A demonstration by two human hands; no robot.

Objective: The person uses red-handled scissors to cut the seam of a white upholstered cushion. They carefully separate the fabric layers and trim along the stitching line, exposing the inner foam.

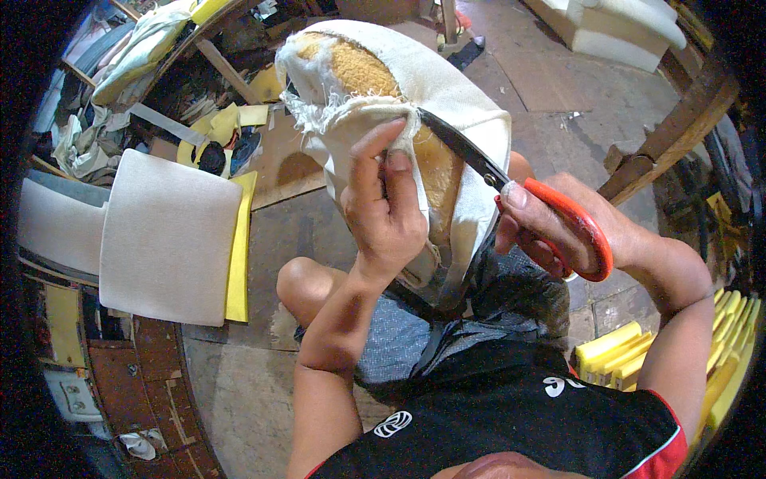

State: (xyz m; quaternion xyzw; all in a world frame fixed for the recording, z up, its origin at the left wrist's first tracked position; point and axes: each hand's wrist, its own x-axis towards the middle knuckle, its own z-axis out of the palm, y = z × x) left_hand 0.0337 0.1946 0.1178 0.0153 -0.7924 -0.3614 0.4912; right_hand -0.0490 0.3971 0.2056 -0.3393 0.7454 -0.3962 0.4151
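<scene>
On my lap rests a cushion in off-white fabric (459,76), its cover parted along a frayed seam. Yellow-brown foam (361,68) shows through the gap, with more foam lower down between the fabric edges. My left hand (387,195) pinches the fabric edge beside the gap between thumb and fingers. My right hand (550,223) grips red-handled scissors (586,235), fingers in the loops. The dark blades (459,144) point up and left, their tip at the fabric edge just right of my left fingertips. How far the blades are apart is hard to make out.
To the left stands a light grey padded panel (171,239) with a yellow foam sheet (242,247) behind it. Cloth scraps (104,136) pile up at the far left. Yellow foam strips (614,351) lie at the lower right, below a wooden beam (670,148). A cream sofa piece (614,36) sits far right.
</scene>
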